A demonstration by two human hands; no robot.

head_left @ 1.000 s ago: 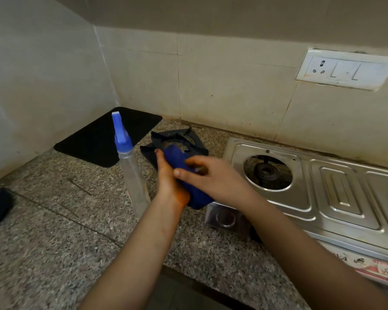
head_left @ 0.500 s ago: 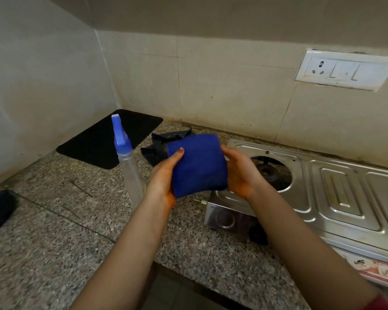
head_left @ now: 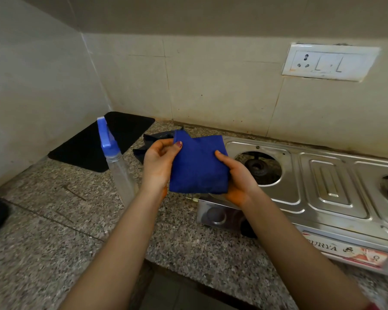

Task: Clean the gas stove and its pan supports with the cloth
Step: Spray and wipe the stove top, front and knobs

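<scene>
I see the folded blue cloth (head_left: 198, 166) held between my left hand (head_left: 158, 163) and right hand (head_left: 239, 179), both clamped on its edges, above the surface (head_left: 54, 220) beside the gas stove (head_left: 323, 182). Behind it, probably the pan supports (head_left: 152, 142).

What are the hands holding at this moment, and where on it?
Both hold the folded blue cloth: the left hand pinches its upper left edge, the right hand grips its right side and lower corner.
</scene>
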